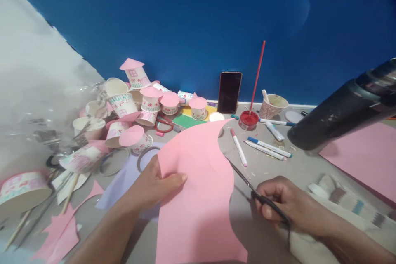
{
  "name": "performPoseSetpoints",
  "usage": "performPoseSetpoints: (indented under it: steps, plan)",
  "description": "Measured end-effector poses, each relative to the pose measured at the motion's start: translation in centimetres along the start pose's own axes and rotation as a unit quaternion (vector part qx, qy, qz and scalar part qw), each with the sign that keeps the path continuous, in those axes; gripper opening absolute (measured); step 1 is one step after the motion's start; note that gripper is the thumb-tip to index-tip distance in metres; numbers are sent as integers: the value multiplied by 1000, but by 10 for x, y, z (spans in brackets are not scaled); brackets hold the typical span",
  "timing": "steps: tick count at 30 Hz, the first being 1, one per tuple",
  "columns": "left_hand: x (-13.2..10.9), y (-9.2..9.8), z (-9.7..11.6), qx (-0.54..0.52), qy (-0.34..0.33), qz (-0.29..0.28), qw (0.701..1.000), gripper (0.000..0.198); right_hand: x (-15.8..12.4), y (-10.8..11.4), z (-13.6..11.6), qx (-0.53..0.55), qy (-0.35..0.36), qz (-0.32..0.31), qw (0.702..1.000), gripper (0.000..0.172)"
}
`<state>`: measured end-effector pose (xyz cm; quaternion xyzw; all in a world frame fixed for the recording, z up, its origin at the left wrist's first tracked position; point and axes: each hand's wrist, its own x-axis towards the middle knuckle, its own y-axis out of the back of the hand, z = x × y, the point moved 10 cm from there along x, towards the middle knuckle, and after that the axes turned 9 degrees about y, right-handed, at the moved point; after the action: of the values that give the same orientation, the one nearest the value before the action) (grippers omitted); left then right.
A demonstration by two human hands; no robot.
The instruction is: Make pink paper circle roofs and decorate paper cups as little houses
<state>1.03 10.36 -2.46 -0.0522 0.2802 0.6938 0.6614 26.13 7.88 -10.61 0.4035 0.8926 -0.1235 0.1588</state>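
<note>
My left hand (pixel 154 185) pinches the left edge of a large pink paper sheet (pixel 194 198), thumb on top, holding it up over the grey table (pixel 272 169). The sheet's right edge is cut into a wavy curve. My right hand (pixel 284 206) is closed round the black handles of a pair of scissors (pixel 247 183). The thin blades point up and left and meet the paper's right edge.
Several decorated paper cups with pink roofs (pixel 136 103) are piled at the left. A phone (pixel 229 92) leans on the blue wall, beside a red paint pot (pixel 248 120) with a brush. Markers (pixel 266 146), a dark bottle (pixel 343 109), another pink sheet (pixel 365 161) and a cloth (pixel 343 206) lie right.
</note>
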Motion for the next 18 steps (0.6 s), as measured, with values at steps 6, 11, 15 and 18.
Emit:
performPoseSetpoints:
  steps: [6,11,15,18]
  plan:
    - [2,13,-9,35,-10,54,998,31,-1,0,0,-19,-4,1,1000,67]
    - [4,28,-16,63,-24,110,992,31,0,1,4,-13,-2,0,1000,64]
    - [6,26,-19,41,-21,88,995,34,1,1,5,1,-1,3,1000,63]
    - [6,24,-20,16,-17,84,996,32,1,0,2,1,-7,3,1000,60]
